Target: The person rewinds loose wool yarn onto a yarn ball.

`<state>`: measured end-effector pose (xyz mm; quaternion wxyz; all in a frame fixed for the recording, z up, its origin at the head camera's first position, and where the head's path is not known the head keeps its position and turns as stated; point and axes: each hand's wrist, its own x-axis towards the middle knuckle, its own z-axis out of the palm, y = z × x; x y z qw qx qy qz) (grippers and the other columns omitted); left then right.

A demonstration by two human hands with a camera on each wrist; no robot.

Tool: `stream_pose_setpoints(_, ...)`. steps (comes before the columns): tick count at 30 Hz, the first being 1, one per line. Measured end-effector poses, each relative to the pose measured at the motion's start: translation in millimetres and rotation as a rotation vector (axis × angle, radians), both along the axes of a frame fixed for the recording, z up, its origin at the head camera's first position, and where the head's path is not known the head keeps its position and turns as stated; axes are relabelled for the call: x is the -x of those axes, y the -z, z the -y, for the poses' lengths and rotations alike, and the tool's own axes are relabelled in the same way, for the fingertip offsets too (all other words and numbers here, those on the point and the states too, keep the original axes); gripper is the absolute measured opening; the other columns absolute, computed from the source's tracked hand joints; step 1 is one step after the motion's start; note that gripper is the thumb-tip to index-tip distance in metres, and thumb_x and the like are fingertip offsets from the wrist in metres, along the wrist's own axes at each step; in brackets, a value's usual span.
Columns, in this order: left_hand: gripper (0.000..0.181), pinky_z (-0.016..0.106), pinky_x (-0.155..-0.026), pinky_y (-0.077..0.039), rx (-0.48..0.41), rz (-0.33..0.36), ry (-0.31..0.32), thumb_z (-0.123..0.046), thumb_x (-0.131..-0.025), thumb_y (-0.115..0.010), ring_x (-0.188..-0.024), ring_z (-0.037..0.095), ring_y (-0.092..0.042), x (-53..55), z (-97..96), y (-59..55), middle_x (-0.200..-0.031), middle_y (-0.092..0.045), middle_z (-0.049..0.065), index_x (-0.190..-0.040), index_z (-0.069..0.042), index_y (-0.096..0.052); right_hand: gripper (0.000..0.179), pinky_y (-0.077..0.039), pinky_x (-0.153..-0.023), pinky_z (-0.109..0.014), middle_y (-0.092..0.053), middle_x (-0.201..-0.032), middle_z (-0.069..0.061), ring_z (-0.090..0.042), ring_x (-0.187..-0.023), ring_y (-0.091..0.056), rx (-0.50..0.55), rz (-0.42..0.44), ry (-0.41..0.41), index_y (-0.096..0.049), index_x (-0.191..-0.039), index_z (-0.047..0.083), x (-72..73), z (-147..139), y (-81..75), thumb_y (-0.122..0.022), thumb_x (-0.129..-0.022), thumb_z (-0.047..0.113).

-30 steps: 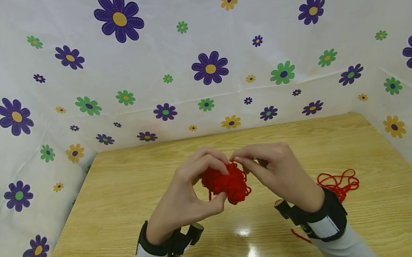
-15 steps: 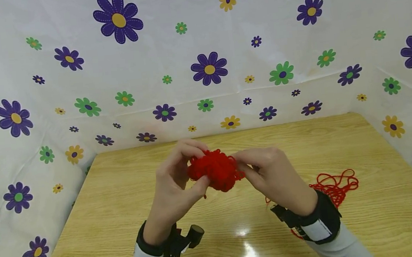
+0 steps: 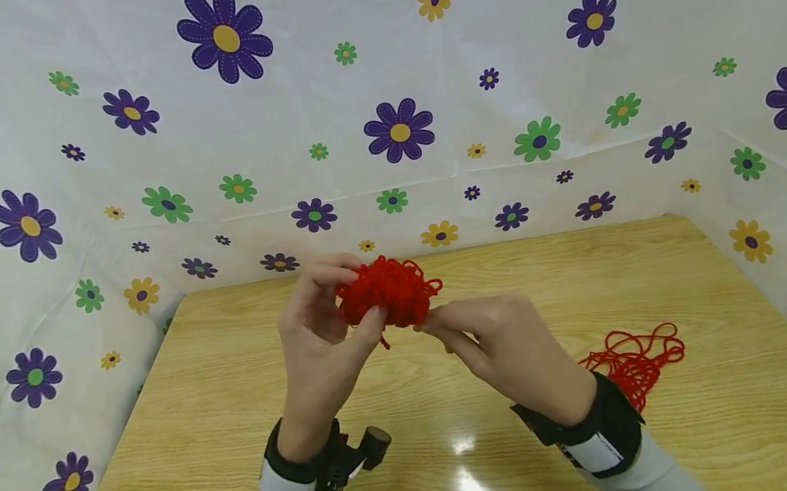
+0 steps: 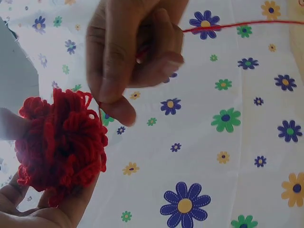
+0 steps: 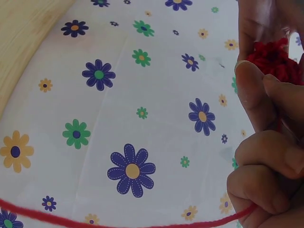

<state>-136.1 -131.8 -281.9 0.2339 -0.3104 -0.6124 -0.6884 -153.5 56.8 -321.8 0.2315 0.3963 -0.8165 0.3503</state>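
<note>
A loopy bundle of red yarn (image 3: 392, 289) is held up above the table, gripped between the thumb and fingers of my left hand (image 3: 324, 339). Loops stick out all round it, and a short tail hangs below. Close to the bundle's lower right side, my right hand (image 3: 510, 345) pinches the yarn strand between thumb and forefinger. In the left wrist view a thin strand runs from the wound yarn (image 4: 61, 147) up to those pinching fingertips. The strand (image 5: 190, 225) passes through the curled fingers of the right hand and trails away in the right wrist view.
A loose tangle of red yarn (image 3: 636, 364) lies on the wooden table (image 3: 225, 420) at the right, partly behind the right wrist. White cloth with printed flowers (image 3: 323, 102) walls the table at the back and sides. Each wrist wears a black strap with a camera mount.
The left hand has moved left and up, turning the yarn bundle. My right hand has gone from the bundle's top right round to its lower right, still pinching the strand.
</note>
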Motion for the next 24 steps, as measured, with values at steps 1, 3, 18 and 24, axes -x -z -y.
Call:
stream_pose_setpoints(1, 0.027, 0.045, -0.079, -0.046, 0.008, -0.009, -0.013, 0.011, -0.072, -0.059, -0.097, 0.039, -0.046, -0.5, -1.2, -1.0, -0.103, -0.045, 0.028, -0.095, 0.014, -0.046, 0.02, -0.038, -0.046, -0.016, -0.057, -0.067, 0.014, 0.001, -0.052, -0.043, -0.002, 0.004, -0.003, -0.068, -0.096, 0.021, -0.6, 0, -0.2, -0.053, -0.088, 0.031)
stream_pose_setpoints(3, 0.028, 0.045, -0.078, -0.047, 0.032, -0.025, -0.047, 0.015, -0.07, -0.058, -0.096, 0.038, -0.046, -1.2, -3.5, -1.9, -0.102, -0.044, 0.028, -0.094, 0.015, -0.045, 0.02, -0.039, -0.047, -0.016, -0.059, -0.068, 0.014, 0.001, -0.053, -0.044, -0.011, 0.013, -0.007, -0.068, -0.095, 0.02, -2.0, 1, -0.5, -0.053, -0.087, 0.031)
stream_pose_setpoints(18, 0.026, 0.029, -0.064, -0.05, 0.375, -0.259, -0.403, 0.011, -0.064, -0.068, -0.09, 0.028, -0.05, 1.9, -12.7, -1.3, -0.099, -0.049, 0.02, -0.087, 0.005, -0.056, 0.021, -0.039, -0.046, -0.013, -0.061, -0.071, 0.011, 0.001, -0.052, -0.046, -0.047, 0.039, -0.034, -0.068, -0.095, 0.018, -9.4, 2, -5.6, -0.053, -0.088, 0.031)
stream_pose_setpoints(24, 0.024, 0.032, -0.07, -0.051, 0.468, -0.3, -0.432, 0.011, -0.066, -0.066, -0.097, 0.027, -0.048, 7.0, -11.6, 4.5, -0.102, -0.048, 0.019, -0.087, 0.002, -0.059, 0.017, -0.042, -0.049, -0.014, -0.063, -0.076, 0.009, 0.001, -0.056, -0.049, -0.028, 0.02, -0.042, -0.069, -0.095, 0.016, -10.9, -2, -8.5, -0.057, -0.086, 0.025)
